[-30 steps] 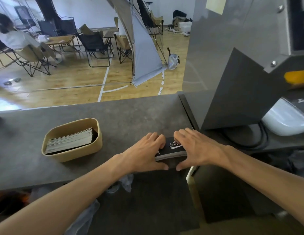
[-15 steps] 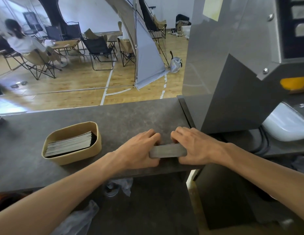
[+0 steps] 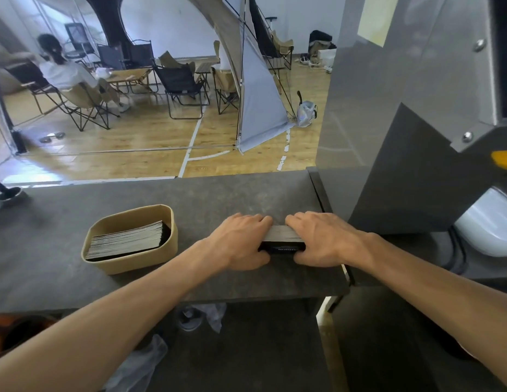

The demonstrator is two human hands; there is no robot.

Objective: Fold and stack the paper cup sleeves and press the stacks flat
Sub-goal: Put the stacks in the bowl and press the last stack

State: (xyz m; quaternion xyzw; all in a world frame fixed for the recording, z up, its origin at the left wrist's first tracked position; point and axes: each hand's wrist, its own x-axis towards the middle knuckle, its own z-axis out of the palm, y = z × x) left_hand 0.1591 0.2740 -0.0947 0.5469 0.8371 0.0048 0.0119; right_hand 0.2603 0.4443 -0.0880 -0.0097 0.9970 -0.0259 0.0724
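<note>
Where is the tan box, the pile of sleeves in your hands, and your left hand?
tan box (image 3: pixel 150 260): head view, front wall.
pile of sleeves (image 3: pixel 283 243): head view, exposed edge between the hands.
left hand (image 3: pixel 241 241): head view, back of hand.

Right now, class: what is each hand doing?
Left hand: grips the left end of the sleeve stack.
Right hand: grips its right end.

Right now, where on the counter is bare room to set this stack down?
Bare counter runs behind both hands and between the tan tray and the left hand. It is crowded where the left and right hand grip the stack, close beside the grey machine.
</note>
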